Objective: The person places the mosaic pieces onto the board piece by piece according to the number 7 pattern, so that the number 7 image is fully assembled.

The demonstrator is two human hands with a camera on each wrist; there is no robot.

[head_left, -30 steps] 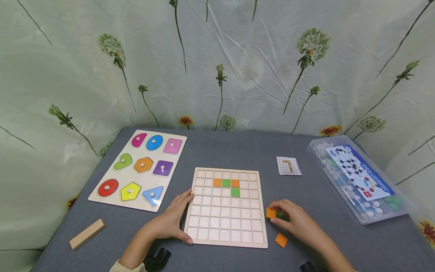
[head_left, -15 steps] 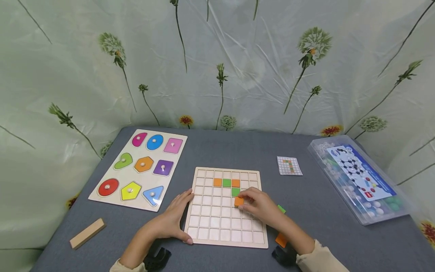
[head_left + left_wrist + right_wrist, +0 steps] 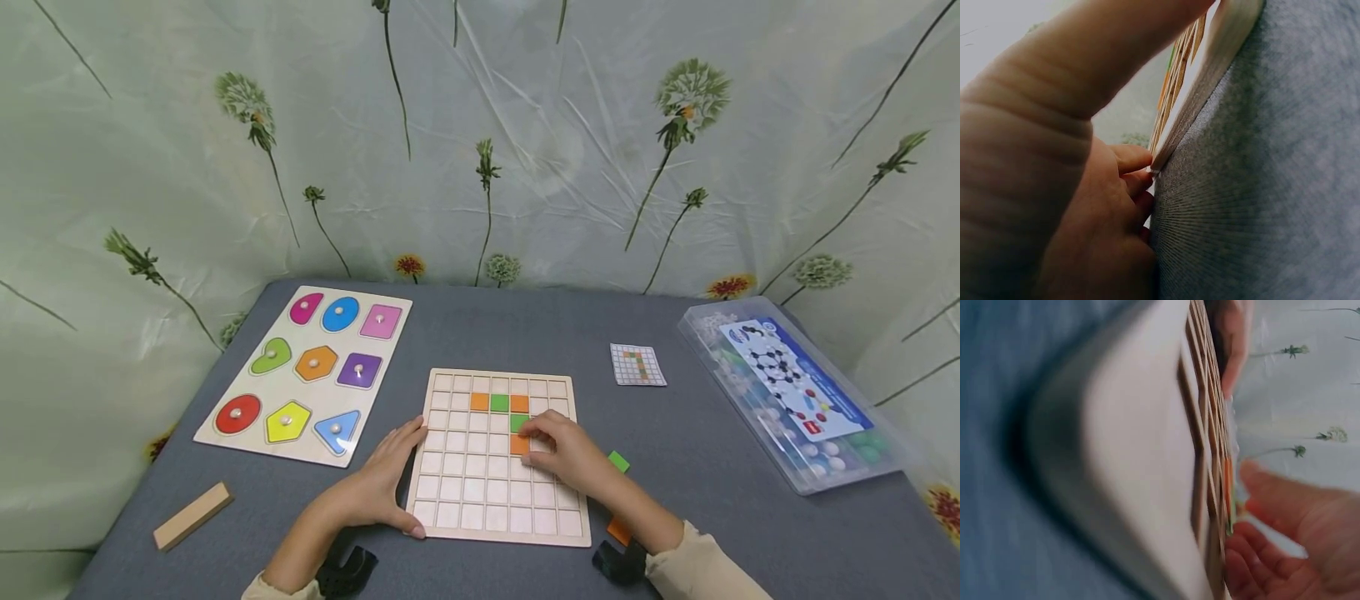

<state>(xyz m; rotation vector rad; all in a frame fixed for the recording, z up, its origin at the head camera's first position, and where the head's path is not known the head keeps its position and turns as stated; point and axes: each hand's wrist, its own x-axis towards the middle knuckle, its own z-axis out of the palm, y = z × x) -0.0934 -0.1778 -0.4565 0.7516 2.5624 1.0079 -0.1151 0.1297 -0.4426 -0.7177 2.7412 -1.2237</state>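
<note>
A wooden grid board (image 3: pixel 472 492) lies on the table. Spread along its left edge, my left hand (image 3: pixel 375 483) touches the side with its fingers and has its thumb at the near left corner. My right hand (image 3: pixel 566 450) reaches over the board from the right. Its thumb and forefinger pinch an orange square tile (image 3: pixel 518 445) by the right end, at a cell just below a green tile (image 3: pixel 518 423). Above that runs a row with an orange tile (image 3: pixel 480 402), a green tile (image 3: pixel 499 402) and another orange tile (image 3: pixel 519 403).
Right of the board lie a loose green tile (image 3: pixel 618 461) and an orange tile (image 3: pixel 619 531) partly under the right forearm. A pattern card (image 3: pixel 637 365) and a clear plastic box (image 3: pixel 787 392) are farther right. Leftward are a shape puzzle (image 3: pixel 303 375) and a wooden block (image 3: pixel 193 515).
My right hand has carried an orange tile from beside the board leftward to the cell under the lower green tile. The left hand has stayed at the board's edge.
</note>
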